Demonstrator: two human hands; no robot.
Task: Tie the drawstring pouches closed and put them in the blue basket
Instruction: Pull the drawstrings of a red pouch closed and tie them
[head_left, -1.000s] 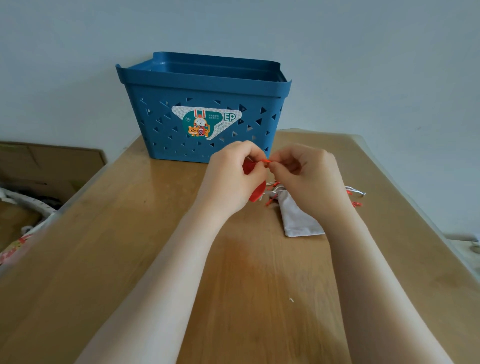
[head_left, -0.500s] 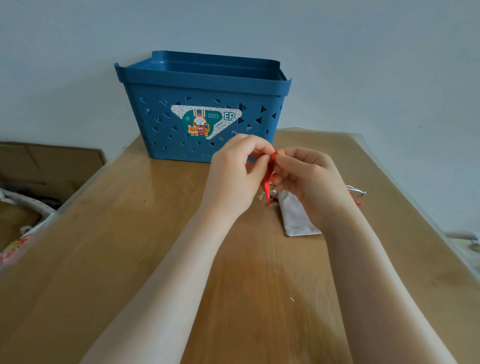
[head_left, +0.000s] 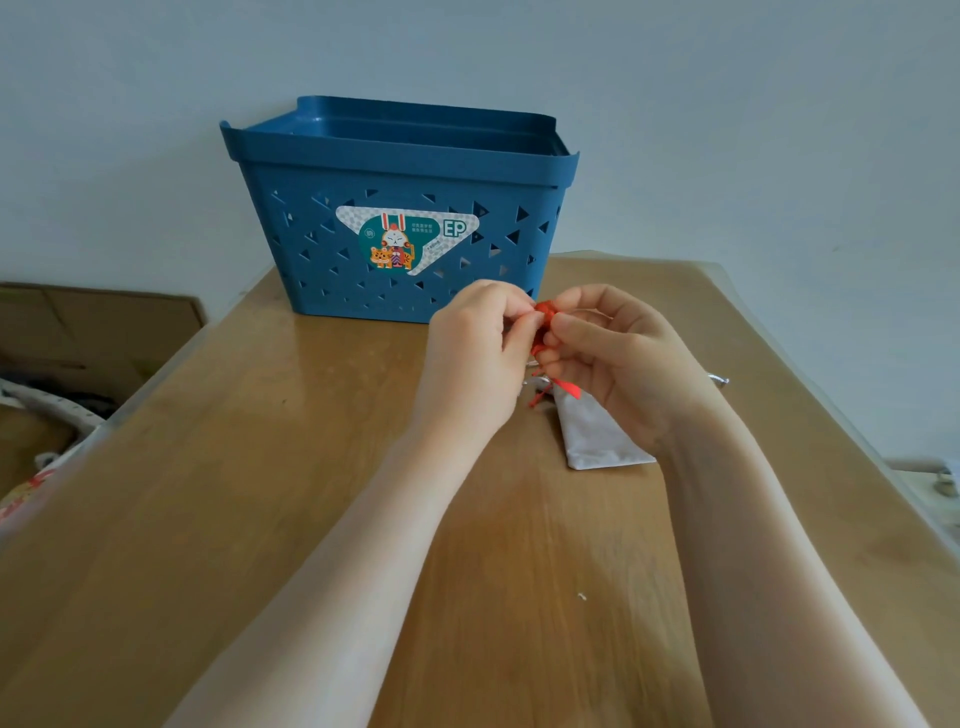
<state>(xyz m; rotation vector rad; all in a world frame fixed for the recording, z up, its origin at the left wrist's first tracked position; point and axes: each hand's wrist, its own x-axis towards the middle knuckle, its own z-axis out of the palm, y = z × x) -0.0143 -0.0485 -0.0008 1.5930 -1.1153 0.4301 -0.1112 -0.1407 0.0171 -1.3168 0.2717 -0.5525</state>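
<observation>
Two bare, sleeveless forearms (head_left: 395, 519)

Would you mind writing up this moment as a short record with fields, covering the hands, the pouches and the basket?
left hand: left hand pinches the red pouch at its top
right hand: right hand pinches the same pouch from the other side
red pouch: held above the table, mostly hidden by fingers; red cord ends hang below
grey pouch: grey pouch lies flat on the table under the right hand
blue basket: blue basket stands upright at the table's far edge; inside not visible
task stage: red pouch not yet in the basket
</observation>
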